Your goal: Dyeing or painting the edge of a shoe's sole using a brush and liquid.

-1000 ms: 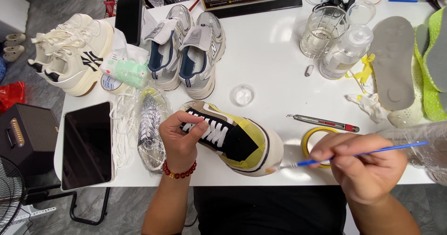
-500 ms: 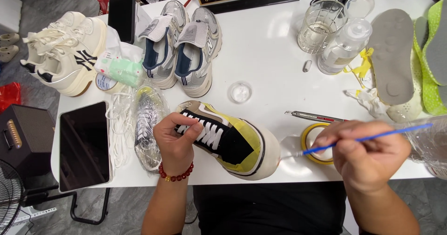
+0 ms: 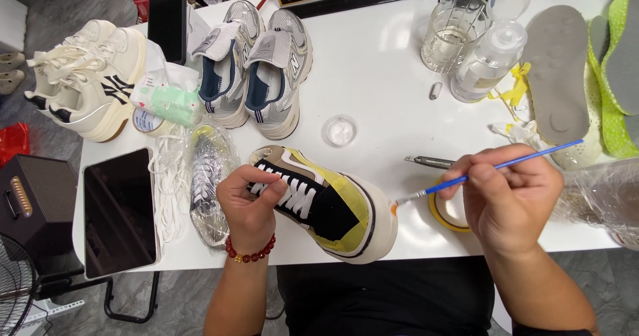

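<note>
While left hand (image 3: 247, 199) clamps the masked sneaker (image 3: 326, 203) as before, right hand (image 3: 509, 196) (pinching blue paintbrush (image 3: 492, 171)) has brought bristles onto the sole edge, apparently touching.

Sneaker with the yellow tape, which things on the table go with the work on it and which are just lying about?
In use: left hand on taped sneaker; right hand holding blue paintbrush.

Lying about: grey sneaker pair, cream sneakers, tablet, glass jar, insoles, white laces.
</note>
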